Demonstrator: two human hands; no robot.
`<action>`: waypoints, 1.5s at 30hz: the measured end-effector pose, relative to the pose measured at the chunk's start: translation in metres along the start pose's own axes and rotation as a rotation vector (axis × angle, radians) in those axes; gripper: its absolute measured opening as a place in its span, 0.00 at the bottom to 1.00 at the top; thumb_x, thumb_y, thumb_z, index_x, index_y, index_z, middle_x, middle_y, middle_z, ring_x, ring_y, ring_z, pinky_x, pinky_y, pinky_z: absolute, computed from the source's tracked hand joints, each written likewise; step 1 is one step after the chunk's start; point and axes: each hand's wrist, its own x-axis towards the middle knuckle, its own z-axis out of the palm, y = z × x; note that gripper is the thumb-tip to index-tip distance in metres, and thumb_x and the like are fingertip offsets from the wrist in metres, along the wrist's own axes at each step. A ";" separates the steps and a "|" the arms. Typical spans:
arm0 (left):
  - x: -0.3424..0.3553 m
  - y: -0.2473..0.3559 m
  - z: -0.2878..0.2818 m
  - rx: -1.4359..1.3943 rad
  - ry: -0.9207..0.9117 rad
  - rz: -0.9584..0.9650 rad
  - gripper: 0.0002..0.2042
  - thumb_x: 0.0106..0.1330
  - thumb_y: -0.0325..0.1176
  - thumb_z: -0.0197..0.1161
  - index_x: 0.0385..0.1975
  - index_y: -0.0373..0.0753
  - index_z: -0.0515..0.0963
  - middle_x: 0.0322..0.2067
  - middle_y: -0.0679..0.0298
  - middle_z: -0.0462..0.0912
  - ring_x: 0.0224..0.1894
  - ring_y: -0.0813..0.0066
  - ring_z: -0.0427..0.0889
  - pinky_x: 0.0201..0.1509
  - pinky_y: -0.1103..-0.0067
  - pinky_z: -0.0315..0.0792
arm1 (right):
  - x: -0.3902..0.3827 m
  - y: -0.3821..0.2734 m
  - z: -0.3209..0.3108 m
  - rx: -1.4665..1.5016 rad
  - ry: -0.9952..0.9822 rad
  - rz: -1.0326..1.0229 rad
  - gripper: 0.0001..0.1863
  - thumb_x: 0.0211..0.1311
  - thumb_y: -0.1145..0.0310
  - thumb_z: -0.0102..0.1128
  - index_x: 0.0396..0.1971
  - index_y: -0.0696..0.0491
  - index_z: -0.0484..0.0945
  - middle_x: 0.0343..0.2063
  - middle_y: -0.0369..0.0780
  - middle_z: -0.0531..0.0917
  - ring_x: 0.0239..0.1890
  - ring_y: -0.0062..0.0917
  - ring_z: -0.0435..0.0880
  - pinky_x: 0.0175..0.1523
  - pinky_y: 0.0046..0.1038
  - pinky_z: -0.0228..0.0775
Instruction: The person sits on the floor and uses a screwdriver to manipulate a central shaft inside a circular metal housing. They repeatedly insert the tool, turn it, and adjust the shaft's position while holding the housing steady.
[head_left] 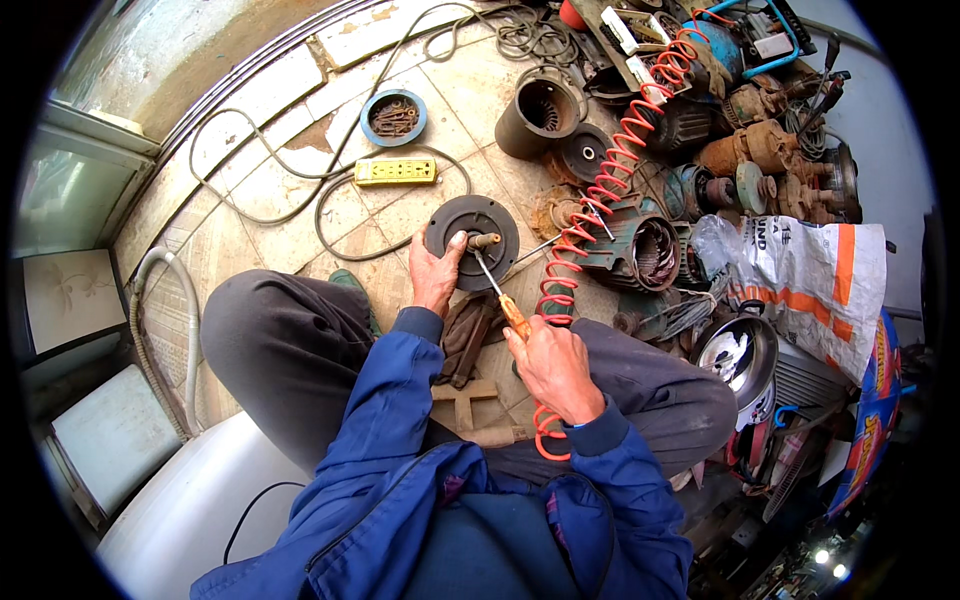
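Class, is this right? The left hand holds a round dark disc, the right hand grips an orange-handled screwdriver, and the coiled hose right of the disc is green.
Wrong colour: the head view shows the coiled hose is red. The left hand holds the dark disc, the right hand the orange-handled screwdriver.

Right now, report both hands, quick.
Left hand: holding the dark round disc, thumb on top.
Right hand: closed around the orange-handled screwdriver.

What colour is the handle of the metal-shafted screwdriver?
The screwdriver's handle, in the right hand, is orange; best seen in the head view.
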 end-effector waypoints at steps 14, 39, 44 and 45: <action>-0.007 0.018 -0.005 -0.242 -0.077 -0.171 0.35 0.63 0.36 0.79 0.66 0.30 0.68 0.55 0.55 0.82 0.54 0.69 0.82 0.60 0.74 0.76 | 0.000 0.003 0.006 0.018 -0.001 0.037 0.21 0.73 0.55 0.61 0.32 0.62 0.78 0.26 0.55 0.85 0.30 0.54 0.87 0.35 0.50 0.77; -0.004 -0.001 -0.009 -0.078 -0.067 -0.012 0.33 0.64 0.36 0.78 0.65 0.32 0.70 0.55 0.55 0.82 0.54 0.67 0.83 0.60 0.71 0.78 | 0.003 0.001 0.005 0.028 0.028 0.047 0.21 0.73 0.56 0.62 0.31 0.61 0.78 0.26 0.56 0.85 0.31 0.54 0.87 0.36 0.51 0.77; -0.001 0.015 -0.002 -0.200 -0.011 -0.181 0.36 0.62 0.36 0.79 0.66 0.29 0.69 0.56 0.53 0.82 0.55 0.68 0.82 0.62 0.74 0.75 | 0.001 0.003 0.003 0.026 -0.022 0.062 0.21 0.73 0.56 0.61 0.32 0.62 0.78 0.25 0.56 0.85 0.31 0.54 0.87 0.36 0.50 0.77; 0.003 0.015 -0.001 -0.200 0.016 -0.223 0.37 0.62 0.37 0.80 0.67 0.29 0.68 0.56 0.53 0.82 0.55 0.68 0.82 0.62 0.74 0.76 | -0.001 0.001 0.002 0.023 -0.024 0.069 0.21 0.73 0.56 0.61 0.32 0.62 0.78 0.26 0.56 0.85 0.30 0.54 0.87 0.36 0.50 0.77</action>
